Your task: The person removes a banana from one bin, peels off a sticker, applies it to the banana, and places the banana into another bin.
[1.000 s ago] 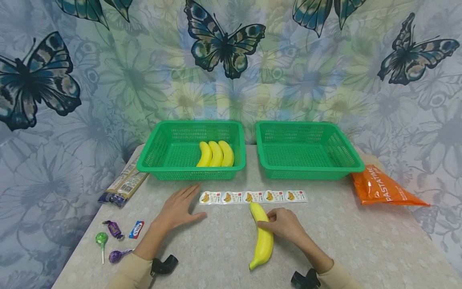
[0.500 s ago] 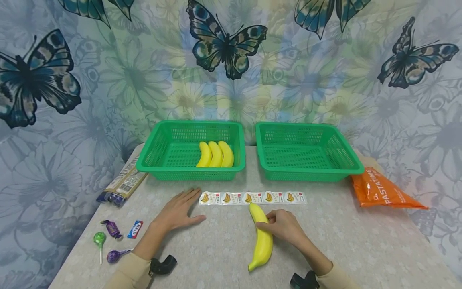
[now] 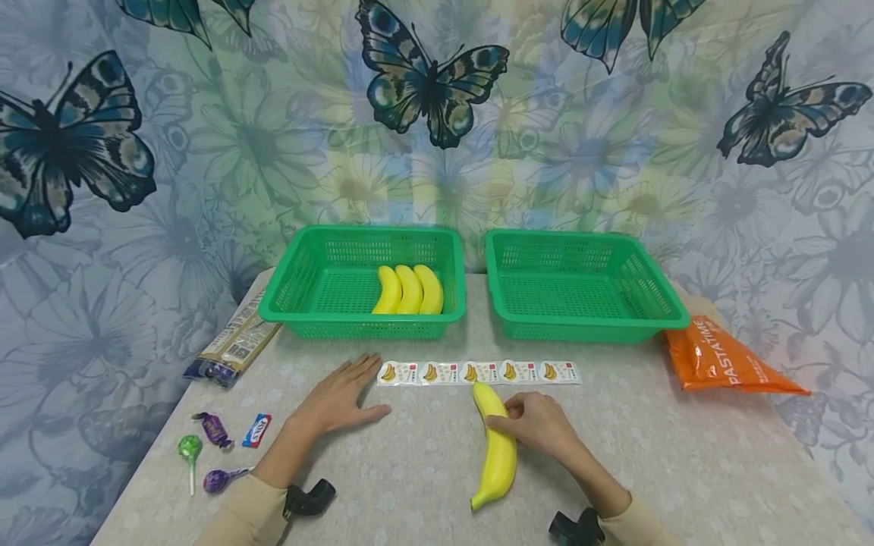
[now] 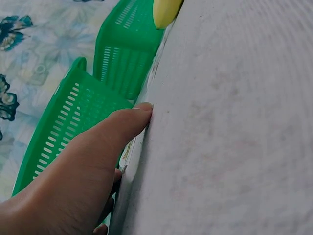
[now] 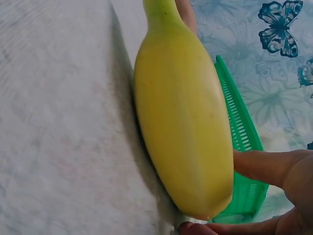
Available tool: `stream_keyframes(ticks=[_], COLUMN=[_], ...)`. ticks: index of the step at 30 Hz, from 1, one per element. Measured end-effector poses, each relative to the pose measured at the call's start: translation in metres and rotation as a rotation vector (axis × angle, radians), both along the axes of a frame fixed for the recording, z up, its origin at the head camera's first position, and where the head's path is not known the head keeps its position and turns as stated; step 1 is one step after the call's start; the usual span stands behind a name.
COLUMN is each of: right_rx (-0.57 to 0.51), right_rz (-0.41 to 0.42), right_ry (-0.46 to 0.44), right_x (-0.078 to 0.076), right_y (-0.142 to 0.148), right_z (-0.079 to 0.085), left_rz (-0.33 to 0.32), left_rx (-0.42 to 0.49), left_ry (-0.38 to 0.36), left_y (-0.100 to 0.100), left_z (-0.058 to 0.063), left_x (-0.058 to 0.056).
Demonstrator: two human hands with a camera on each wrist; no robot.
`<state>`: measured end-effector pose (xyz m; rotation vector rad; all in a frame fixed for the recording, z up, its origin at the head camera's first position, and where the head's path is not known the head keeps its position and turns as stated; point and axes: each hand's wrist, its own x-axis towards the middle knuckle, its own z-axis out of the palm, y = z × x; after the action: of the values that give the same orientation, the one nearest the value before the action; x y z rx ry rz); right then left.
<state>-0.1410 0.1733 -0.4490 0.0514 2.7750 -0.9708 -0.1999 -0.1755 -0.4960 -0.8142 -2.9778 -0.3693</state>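
My right hand (image 3: 536, 426) holds a yellow banana (image 3: 497, 455) near its upper end, thumb on one side and fingers on the other. The banana (image 5: 183, 117) fills the middle of the right wrist view, close along the table surface. Just beyond its tip runs a strip of banana stickers (image 3: 479, 373). My left hand (image 3: 337, 398) lies flat on the table with fingers spread, fingertips right at the strip's left end. In the left wrist view its thumb (image 4: 129, 122) stretches out over the tabletop.
A green basket (image 3: 362, 327) at back left contains three bananas (image 3: 408, 290). Beside it stands a second green basket (image 3: 587, 329). An orange pasta bag (image 3: 727, 360) lies at right, a gold packet (image 3: 235, 345) at left. Lollipops (image 3: 190, 447) and wrapped candies (image 3: 256, 431) sit front left.
Both hands and the banana keep their places. Only slight shifts of the head view show.
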Motion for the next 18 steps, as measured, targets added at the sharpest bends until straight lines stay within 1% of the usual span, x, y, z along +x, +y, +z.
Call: stream_keyframes(ticks=[4,7,10,13,18], right_rx=[0.017,0.052,0.082,0.091,0.101], right_rz=[0.000,0.031,0.090,0.168,0.293], right_ry=[0.023,0.075,0.138,0.196,0.256], right_x=[-0.004,-0.008,-0.012,-0.016,-0.025], right_y=[0.000,-0.003,-0.010,-0.023,-0.051], right_z=[0.005,0.015,0.030,0.048,0.073], left_rz=[-0.002,-0.004,-0.007,-0.008,-0.001], left_rx=[0.011,0.025,0.040,0.048,0.053], left_ry=[-0.005,-0.010,-0.018,-0.033,-0.056], left_y=[-0.001,-0.001,-0.001,-0.001,-0.001], left_z=[-0.001,-0.002,-0.002,-0.002,-0.004], left_x=[-0.001,-0.002,-0.002,-0.003,-0.003])
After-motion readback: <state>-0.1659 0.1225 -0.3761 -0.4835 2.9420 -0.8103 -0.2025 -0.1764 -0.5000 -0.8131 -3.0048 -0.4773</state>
